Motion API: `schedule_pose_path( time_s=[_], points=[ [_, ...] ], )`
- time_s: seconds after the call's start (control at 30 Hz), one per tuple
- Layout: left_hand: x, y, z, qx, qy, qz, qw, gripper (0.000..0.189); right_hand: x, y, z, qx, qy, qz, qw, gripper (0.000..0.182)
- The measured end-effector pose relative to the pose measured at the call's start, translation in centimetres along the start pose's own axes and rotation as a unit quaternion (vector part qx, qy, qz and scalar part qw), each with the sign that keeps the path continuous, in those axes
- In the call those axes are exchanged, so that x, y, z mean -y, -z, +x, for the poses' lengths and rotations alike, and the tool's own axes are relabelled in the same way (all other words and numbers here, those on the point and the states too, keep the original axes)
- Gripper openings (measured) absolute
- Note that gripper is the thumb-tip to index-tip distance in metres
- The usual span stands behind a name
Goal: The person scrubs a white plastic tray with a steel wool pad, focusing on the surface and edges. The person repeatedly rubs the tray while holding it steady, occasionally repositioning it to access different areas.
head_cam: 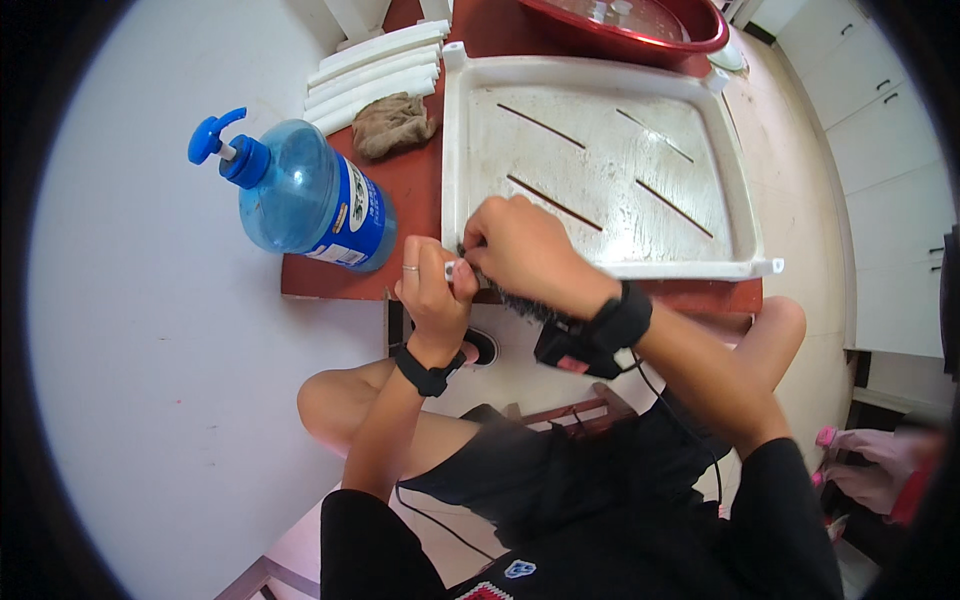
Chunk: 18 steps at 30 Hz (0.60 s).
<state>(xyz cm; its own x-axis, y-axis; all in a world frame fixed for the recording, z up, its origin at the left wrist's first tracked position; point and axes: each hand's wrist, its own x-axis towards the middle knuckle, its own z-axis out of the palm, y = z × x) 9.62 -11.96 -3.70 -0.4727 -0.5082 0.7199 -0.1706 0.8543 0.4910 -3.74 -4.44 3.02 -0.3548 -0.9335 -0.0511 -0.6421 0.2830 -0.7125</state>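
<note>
A white plastic shelf tray (547, 165) with several diagonal slots lies on a red-brown table, its surface wet and stained. My left hand (435, 289), a ring on one finger, is closed around the tray's near left corner, where a white hollow corner socket (450, 271) shows between the fingers. Right beside it, my right hand (517, 244) is curled over a dark bristly brush (525, 306). Part of the bristles sticks out below the wrist, and the grip itself is mostly hidden by the fingers.
A blue pump bottle (322, 195) stands left on the red-brown table (337, 285). Behind it are a crumpled brown cloth (394, 124) and several white tubes (375, 71). A red basin (697, 45) of water sits at the back. A white wall (150, 300) bounds the left side.
</note>
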Motion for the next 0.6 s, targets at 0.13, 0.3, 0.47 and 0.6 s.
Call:
schedule_pose_path(
  time_s=[0.13,0.3,0.47,0.6],
  points=[
    [-0.1,0.7,-0.3,0.014,0.021,0.024,0.999,0.025,-2.4,2.1,0.4,0.116,0.017,-0.077,0.99,0.016],
    [-0.9,0.9,0.0,0.024,0.044,0.02,0.999,0.026,-5.2,6.1,-0.7,0.208,-0.038,-0.082,0.974,0.019],
    [-0.5,0.1,0.0,0.012,0.04,0.014,0.999,0.028,-1.7,0.7,1.5,0.114,0.058,0.021,0.991,0.023],
    [-0.5,0.6,-0.1,0.015,0.045,0.024,0.999,0.03,-3.5,2.9,0.8,0.198,0.038,-0.054,0.978,0.03]
  ],
)
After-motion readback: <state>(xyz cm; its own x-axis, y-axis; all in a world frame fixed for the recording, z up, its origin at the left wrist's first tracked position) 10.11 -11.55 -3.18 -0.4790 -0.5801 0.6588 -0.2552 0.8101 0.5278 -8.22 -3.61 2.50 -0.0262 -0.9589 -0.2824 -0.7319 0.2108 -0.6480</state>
